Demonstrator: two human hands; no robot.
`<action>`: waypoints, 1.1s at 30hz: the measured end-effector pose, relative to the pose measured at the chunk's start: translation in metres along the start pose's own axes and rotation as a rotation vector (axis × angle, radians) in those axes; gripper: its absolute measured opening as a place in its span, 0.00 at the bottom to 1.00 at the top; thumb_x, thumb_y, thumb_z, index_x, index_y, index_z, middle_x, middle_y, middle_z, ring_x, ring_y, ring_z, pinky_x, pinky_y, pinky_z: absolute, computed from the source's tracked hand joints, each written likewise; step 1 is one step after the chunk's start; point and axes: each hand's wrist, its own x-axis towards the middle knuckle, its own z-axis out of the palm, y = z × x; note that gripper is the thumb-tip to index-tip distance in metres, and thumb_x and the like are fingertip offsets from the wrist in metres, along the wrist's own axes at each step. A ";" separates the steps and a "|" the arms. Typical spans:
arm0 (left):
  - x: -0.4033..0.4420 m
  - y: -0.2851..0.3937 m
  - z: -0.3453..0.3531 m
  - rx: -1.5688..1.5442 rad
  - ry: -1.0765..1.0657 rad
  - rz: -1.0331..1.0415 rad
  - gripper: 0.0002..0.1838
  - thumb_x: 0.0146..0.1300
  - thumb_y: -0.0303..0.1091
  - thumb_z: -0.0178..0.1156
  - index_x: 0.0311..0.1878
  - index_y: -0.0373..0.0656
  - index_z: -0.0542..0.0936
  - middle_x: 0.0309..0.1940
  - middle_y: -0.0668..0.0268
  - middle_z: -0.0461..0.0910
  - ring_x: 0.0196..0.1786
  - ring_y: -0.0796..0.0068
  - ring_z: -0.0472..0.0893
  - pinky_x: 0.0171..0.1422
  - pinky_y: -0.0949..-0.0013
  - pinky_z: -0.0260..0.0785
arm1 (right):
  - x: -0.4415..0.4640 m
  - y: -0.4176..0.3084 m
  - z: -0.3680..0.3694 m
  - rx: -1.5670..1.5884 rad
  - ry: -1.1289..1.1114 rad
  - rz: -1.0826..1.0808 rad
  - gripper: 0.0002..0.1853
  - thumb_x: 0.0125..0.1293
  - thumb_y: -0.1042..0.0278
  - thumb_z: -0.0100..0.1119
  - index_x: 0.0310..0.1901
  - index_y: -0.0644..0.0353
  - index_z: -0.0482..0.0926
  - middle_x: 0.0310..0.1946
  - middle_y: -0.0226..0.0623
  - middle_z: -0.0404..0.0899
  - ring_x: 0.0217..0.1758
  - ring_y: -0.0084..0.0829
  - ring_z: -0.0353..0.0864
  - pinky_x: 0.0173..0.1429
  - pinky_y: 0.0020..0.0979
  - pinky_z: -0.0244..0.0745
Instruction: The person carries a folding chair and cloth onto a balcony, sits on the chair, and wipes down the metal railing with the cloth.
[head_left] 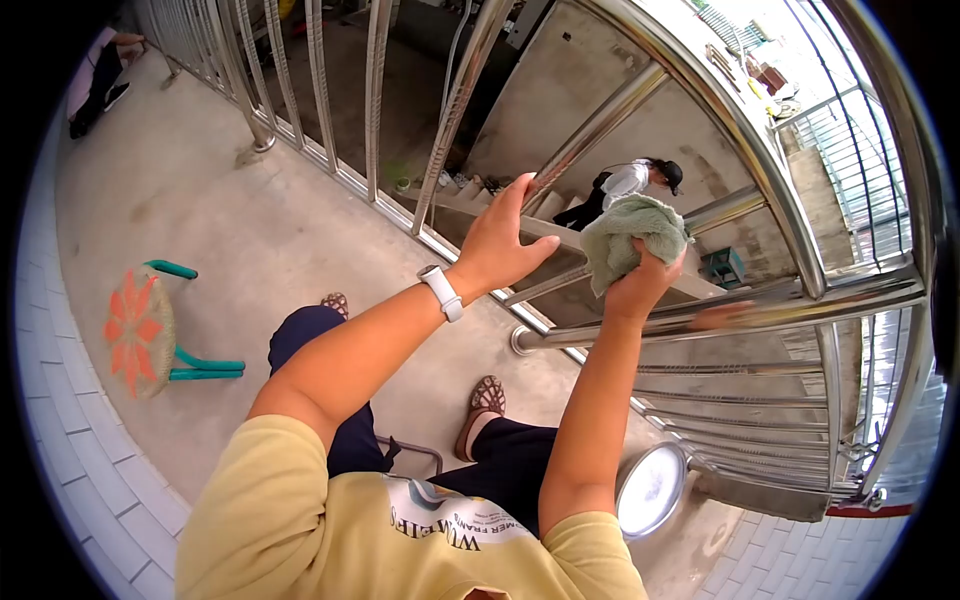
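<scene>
A grey-green cloth [632, 232] is bunched in my right hand [645, 283], whose fingers close on it beside the shiny metal railing [740, 320]. The cloth hangs in front of an upright bar of that railing. My left hand [500, 242] has its thumb and fingers apart, with nothing in it. Its fingertips are at a slanting metal bar [590, 125]; whether they press on it I cannot tell. A watch with a white strap [441, 292] is on my left wrist.
A round stool [138, 332] with an orange flower pattern and green legs stands at the left. A round metal basin [651, 490] sits by my right side. Beyond the railing, a person in a dark cap [628, 180] is on lower steps. Another person [97, 75] is far left.
</scene>
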 end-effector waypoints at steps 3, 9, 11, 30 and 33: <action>-0.001 -0.002 0.002 -0.011 0.017 0.019 0.46 0.55 0.43 0.65 0.70 0.39 0.51 0.69 0.55 0.57 0.69 0.61 0.61 0.65 0.59 0.65 | -0.012 0.020 -0.005 0.020 -0.008 0.030 0.15 0.56 0.74 0.56 0.46 0.64 0.71 0.40 0.33 0.75 0.42 0.24 0.74 0.48 0.25 0.71; 0.003 -0.009 0.008 0.009 0.107 0.104 0.42 0.51 0.41 0.65 0.65 0.34 0.57 0.60 0.48 0.67 0.63 0.53 0.68 0.65 0.61 0.61 | -0.054 0.117 -0.032 -0.083 0.038 0.136 0.17 0.54 0.70 0.65 0.44 0.60 0.71 0.36 0.27 0.73 0.39 0.19 0.71 0.45 0.23 0.69; 0.003 -0.010 0.008 0.012 0.122 0.122 0.42 0.51 0.42 0.65 0.66 0.33 0.57 0.60 0.48 0.67 0.62 0.53 0.69 0.65 0.61 0.61 | -0.067 0.125 -0.031 -0.121 0.060 0.208 0.16 0.54 0.69 0.66 0.42 0.60 0.71 0.34 0.27 0.72 0.36 0.19 0.71 0.42 0.23 0.70; 0.009 -0.014 0.008 0.033 0.096 0.113 0.41 0.52 0.42 0.64 0.65 0.35 0.56 0.59 0.48 0.67 0.63 0.53 0.68 0.66 0.60 0.61 | -0.120 0.158 -0.073 -0.839 -0.166 0.720 0.15 0.51 0.64 0.58 0.37 0.64 0.81 0.32 0.49 0.82 0.40 0.43 0.82 0.48 0.35 0.73; 0.011 -0.018 0.009 0.052 0.104 0.100 0.41 0.55 0.42 0.64 0.67 0.38 0.56 0.62 0.52 0.65 0.61 0.61 0.71 0.59 0.62 0.70 | -0.094 0.113 -0.063 -1.028 -0.327 0.596 0.18 0.49 0.58 0.57 0.37 0.64 0.80 0.33 0.54 0.80 0.41 0.50 0.80 0.47 0.40 0.73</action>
